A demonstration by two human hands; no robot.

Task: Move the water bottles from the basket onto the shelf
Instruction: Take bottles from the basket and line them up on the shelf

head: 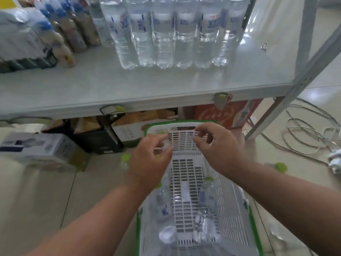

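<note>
A white slotted basket with a green rim (238, 228) stands on the floor below me. Two clear water bottles with green caps lie in it, one on the left (163, 206) and one on the right (205, 207). My left hand (149, 157) and my right hand (215, 145) hover above the basket's far end, fingers loosely curled, with nothing visibly held. On the white shelf (129, 84) in front stands a row of several large clear water bottles (166, 34). The picture is blurred by motion.
Smaller blue-capped bottles and wrapped packs (36, 34) fill the shelf's left side. Cardboard boxes (132, 126) sit under the shelf and a white box (36, 146) lies on the floor at left. Coiled cables (310, 137) lie at right by the shelf's metal leg (276, 108).
</note>
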